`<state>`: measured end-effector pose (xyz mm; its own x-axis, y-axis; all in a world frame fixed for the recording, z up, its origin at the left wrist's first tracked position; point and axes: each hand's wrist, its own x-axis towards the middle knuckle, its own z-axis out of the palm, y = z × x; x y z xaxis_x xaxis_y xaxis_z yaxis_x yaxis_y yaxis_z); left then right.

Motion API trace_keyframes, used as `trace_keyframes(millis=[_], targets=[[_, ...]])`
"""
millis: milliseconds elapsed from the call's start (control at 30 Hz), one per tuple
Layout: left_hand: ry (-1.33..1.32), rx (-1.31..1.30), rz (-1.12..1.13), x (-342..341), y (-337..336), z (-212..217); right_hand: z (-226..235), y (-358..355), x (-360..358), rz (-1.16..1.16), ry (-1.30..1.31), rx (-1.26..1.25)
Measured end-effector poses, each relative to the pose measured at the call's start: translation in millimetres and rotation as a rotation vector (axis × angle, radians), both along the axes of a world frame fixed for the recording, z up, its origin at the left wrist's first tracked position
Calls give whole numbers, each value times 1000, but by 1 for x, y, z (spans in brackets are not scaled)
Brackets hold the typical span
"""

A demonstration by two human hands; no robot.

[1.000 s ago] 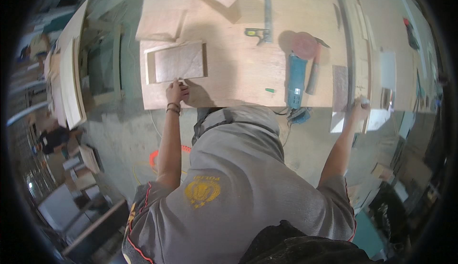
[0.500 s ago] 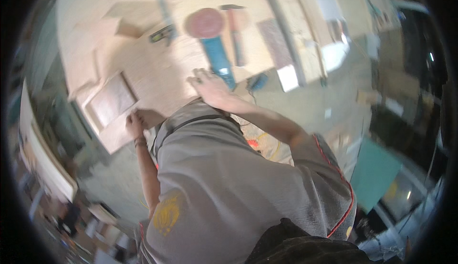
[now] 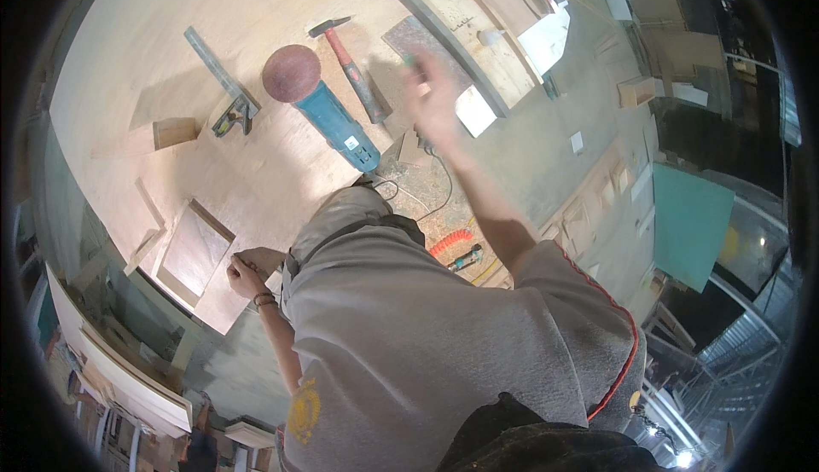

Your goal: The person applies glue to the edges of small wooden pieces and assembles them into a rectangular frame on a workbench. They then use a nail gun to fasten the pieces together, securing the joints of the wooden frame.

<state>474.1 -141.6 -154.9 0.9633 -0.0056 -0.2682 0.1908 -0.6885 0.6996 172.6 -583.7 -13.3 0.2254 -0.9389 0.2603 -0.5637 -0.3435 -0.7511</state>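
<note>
My left hand (image 3: pixel 246 276) rests by the near corner of a shallow wooden frame (image 3: pixel 195 252), fingers curled; what they hold, if anything, is hidden. My right hand (image 3: pixel 431 92) is smeared by motion and reaches over the near end of a dark, rough-looking strip (image 3: pixel 418 39); its fingers cannot be made out. Left of it lies a hammer (image 3: pixel 351 71) with a red and dark handle. Beside the hammer is a blue angle grinder (image 3: pixel 335 127) with a round reddish sanding disc. A combination square (image 3: pixel 223 80) lies farther left.
A small wooden block (image 3: pixel 175 133) and thin wood strips (image 3: pixel 149 208) lie on the large pale worktop (image 3: pixel 281 161). A long dark rail (image 3: pixel 439 33) crosses its right side. Below the worktop are a coiled red hose (image 3: pixel 450 242) and cables. A green panel (image 3: pixel 693 220) stands at the right.
My right hand has lifted from beside the grinder and moved up and right toward the dark strip. My left hand stays at the wooden frame. The whole view has turned.
</note>
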Motion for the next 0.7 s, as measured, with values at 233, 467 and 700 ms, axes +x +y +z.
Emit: trace_keyframes(millis=[233,467,700], targets=[[-29,198,-84,0,8,-13,-75,-99,-137,-454,386,8],[104,31,19,0,-7,26,-89,-80,-117,-478,26,110],[160,-81,112,-12,-22,36,-65,-24,-48,-412,-159,-112]])
